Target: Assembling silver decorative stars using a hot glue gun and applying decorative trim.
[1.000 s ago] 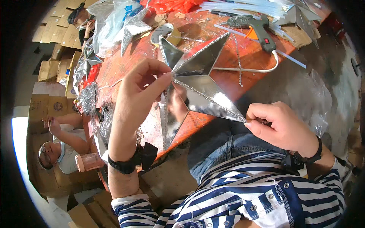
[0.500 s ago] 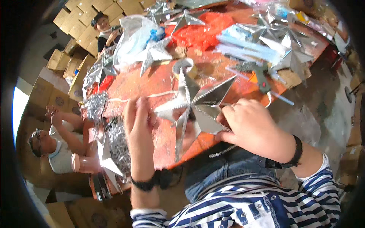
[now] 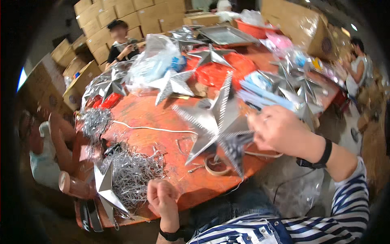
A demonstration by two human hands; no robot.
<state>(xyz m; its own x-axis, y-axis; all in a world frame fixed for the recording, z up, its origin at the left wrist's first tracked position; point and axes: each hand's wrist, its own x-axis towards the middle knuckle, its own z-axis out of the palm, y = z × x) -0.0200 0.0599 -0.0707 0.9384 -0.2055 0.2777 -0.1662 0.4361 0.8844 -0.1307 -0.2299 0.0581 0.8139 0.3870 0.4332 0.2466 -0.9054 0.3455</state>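
My right hand (image 3: 280, 129) pinches one point of a big silver star (image 3: 215, 126) with ridged, glittery edges, holding it tilted above the table. Close to the table's front edge, my left hand (image 3: 162, 197) is apart from the star, its fingers curled; whatever is in them, if anything, is hidden. Beside it lies a tangled heap of silver tinsel (image 3: 136, 173). A smaller plain silver star (image 3: 106, 189) leans at the left of that heap. Below the held star, a roll of tape (image 3: 217, 164) rests on the table, partly covered.
The orange-red table (image 3: 150, 114) carries more silver stars (image 3: 172, 84), red plastic (image 3: 231, 69), clear bags (image 3: 156, 57) and pale blue strips (image 3: 264, 99). A white cord (image 3: 154, 128) crosses it. A pink cup (image 3: 75, 186) stands left. Other people sit around; stacked cartons (image 3: 150, 18) are behind.
My left hand has let go of the star and moved down toward the table's front edge. The right hand keeps the star, now turned differently. The view has tipped up.
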